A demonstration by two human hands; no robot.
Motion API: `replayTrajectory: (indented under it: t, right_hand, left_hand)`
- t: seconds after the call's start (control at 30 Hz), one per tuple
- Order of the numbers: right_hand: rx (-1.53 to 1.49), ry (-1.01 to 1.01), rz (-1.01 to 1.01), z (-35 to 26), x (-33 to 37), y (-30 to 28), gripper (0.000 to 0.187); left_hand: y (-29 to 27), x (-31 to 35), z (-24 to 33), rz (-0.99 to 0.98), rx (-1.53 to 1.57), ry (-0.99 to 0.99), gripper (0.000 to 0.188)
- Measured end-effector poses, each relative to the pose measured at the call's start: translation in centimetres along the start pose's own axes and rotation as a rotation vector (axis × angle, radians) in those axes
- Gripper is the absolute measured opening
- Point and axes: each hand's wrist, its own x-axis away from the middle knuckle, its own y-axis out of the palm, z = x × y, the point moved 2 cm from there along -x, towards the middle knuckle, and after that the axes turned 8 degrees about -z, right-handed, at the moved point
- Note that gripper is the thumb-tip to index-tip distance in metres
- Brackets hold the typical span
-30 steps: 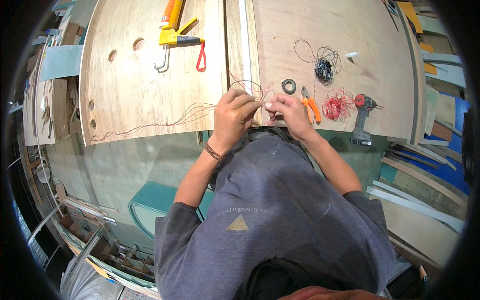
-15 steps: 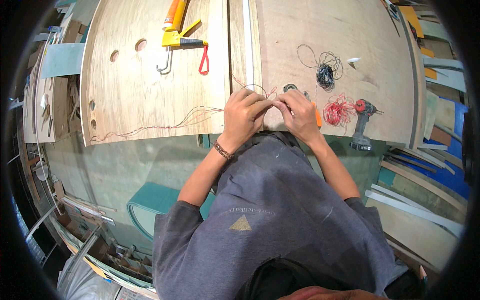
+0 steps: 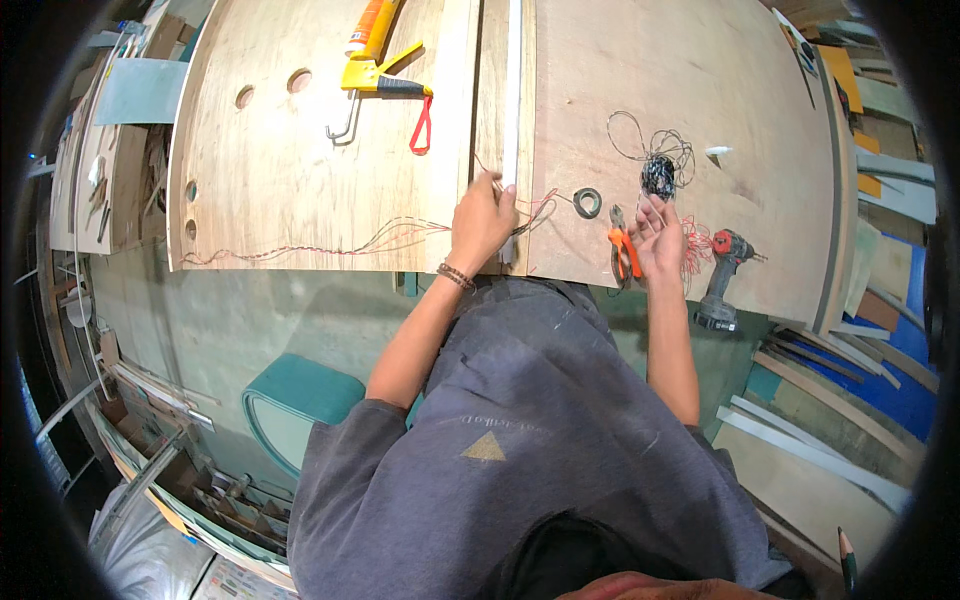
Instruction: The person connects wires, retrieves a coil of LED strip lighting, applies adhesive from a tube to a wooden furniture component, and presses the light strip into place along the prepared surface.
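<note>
My left hand (image 3: 483, 225) is curled, knuckles up, over thin red and black wires (image 3: 400, 225) beside the long white strip (image 3: 513, 100). Its fingertips are partly hidden; the wires show on both sides of it. Palm up and fingers loosely apart, my right hand (image 3: 660, 240) is just below a bundle of black wire (image 3: 658, 176), with nothing visible in it. To its left lie orange-handled pliers (image 3: 622, 250) and a roll of black tape (image 3: 587, 203). A tangle of red wire (image 3: 697, 240) is partly hidden behind this hand.
A cordless drill (image 3: 725, 280) lies at the right of the wooden panel (image 3: 740, 90). A yellow caulking gun (image 3: 370, 76) with an orange tube lies at the far left, near round holes in the board. A green rounded stool-like object (image 3: 300, 400) stands below.
My hands have parted. The right one has left the wires and moved right, turning palm up near the black bundle. The left stays by the strip. The tape roll and pliers are now uncovered.
</note>
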Motion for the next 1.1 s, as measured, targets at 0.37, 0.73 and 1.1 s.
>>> replayTrajectory:
  t: [0.37, 0.73, 1.1]
  right_hand:
    - [0.911, -0.579, -0.448, 0.6, 0.1, 6.2, 0.024]
    - [1.491, -0.892, -0.833, -1.4, 4.7, 9.0, 0.011]
    - [1.434, -1.140, -1.017, -0.2, 9.9, 8.2, 0.012]
  left_hand:
    - [2.7, -3.4, -0.9, 0.030, -0.126, 0.061, 0.034]
    - [-2.3, 4.9, 4.6, -0.055, 0.098, 0.286, 0.029]
    - [-2.8, 7.6, 6.0, -0.190, -0.062, 0.443, 0.017]
